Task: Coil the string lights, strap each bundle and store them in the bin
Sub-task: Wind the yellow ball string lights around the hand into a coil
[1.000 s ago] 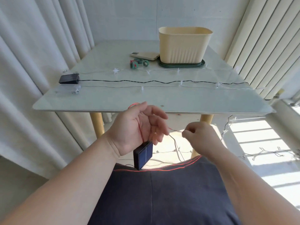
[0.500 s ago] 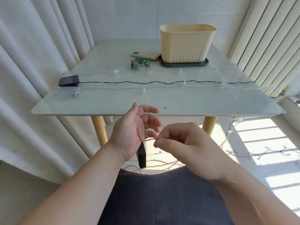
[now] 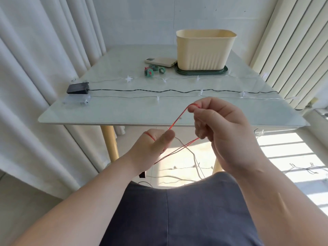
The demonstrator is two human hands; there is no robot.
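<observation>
My right hand [image 3: 218, 128] pinches a thin red wire [image 3: 179, 118] of a string light and holds it up in front of the table edge. The wire runs down to my left hand [image 3: 152, 150], where red turns lie wrapped round the hand; its fingers curl on them. A small dark solar panel [image 3: 142, 174] peeks out below my left wrist. More wire trails down to the floor. The cream bin [image 3: 204, 50] stands on a green tray [image 3: 202, 72] at the table's back right. Green straps [image 3: 153, 71] lie left of it.
On the glass table [image 3: 124, 112] lie a black battery box [image 3: 78, 87] with a black string, a clear box [image 3: 76, 101] with star lights, and a power bank [image 3: 160, 61]. Curtains hang left, blinds right. More lights lie on the floor [image 3: 301, 170].
My right hand has risen from beside the left hand to above the table edge, drawing the red wire up. The left hand turned, and the solar panel dropped mostly behind my wrist.
</observation>
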